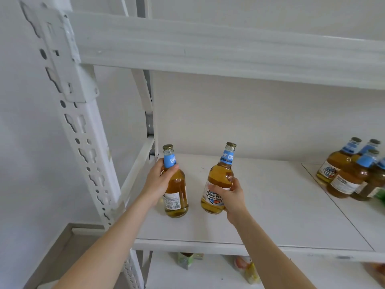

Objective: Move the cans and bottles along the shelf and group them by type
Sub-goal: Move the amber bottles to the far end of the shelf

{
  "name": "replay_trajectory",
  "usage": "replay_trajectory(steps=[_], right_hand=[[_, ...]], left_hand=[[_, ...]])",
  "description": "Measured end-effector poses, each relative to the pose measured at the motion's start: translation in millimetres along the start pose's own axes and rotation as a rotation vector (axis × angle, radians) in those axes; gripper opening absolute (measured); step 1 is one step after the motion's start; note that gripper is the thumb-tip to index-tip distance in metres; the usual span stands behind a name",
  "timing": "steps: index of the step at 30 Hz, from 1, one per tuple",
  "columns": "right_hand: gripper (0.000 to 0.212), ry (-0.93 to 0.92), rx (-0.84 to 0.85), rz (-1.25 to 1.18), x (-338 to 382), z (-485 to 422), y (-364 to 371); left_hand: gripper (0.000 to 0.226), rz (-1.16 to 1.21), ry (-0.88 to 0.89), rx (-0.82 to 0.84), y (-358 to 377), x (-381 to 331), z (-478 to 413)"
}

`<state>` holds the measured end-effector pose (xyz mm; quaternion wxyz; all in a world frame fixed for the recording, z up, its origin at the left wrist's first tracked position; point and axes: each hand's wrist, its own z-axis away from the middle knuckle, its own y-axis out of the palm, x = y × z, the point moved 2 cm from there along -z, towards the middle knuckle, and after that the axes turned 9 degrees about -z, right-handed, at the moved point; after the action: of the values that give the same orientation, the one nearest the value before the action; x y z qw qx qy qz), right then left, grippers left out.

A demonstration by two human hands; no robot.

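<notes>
Two clear bottles of amber drink with blue neck labels and gold caps are at the left end of the white shelf. My left hand grips the left bottle around its neck and shoulder; its base looks to be on the shelf. My right hand grips the right bottle around its lower body, and this bottle leans slightly right. Several matching bottles stand grouped at the shelf's right end, with a green item at the frame edge beside them.
A perforated white upright post rises at the left, with the upper shelf's beam overhead. A wide bare stretch of shelf lies between the held bottles and the right group. Packaged items sit on the lower shelf.
</notes>
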<state>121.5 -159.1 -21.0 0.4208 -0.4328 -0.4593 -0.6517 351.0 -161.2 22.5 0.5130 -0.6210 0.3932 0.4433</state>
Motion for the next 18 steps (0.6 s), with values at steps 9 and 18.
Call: replay_trajectory(steps=[9, 18], right_hand=[[0.070, -0.030, -0.066, -0.013, -1.9, 66.5, -32.7], [0.069, -0.082, -0.120, 0.055, 14.7, 93.2, -91.3]], left_hand=[[0.016, -0.032, 0.045, 0.091, 8.1, -13.8, 59.3], [0.025, -0.058, 0.092, 0.159, 55.0, -51.5, 97.8]])
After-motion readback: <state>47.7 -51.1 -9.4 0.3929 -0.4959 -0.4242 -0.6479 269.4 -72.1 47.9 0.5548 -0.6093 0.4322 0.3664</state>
